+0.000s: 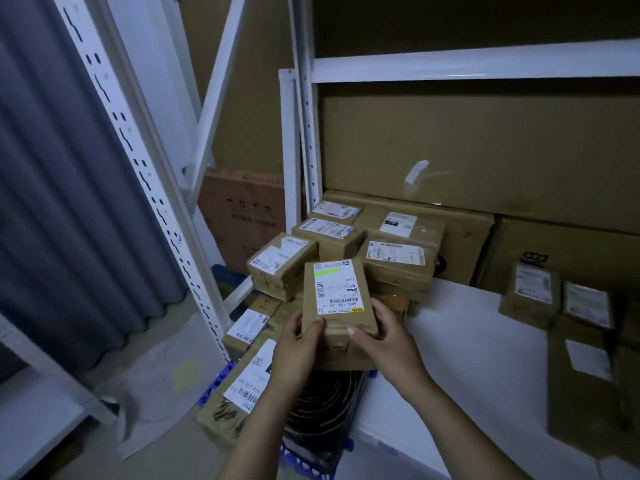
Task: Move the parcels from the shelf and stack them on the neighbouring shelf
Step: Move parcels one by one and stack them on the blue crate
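brown labelled parcel, taped, green-striped label, held by both hands

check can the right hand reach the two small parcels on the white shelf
Not yet, probably: right hand and left hand both grip the labelled parcel. Otherwise the white shelf up to the two small parcels looks bare.

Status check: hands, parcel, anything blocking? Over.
Both left hand and right hand grip parcel at near end. Label up, in front of stack. Nothing visibly blocking.
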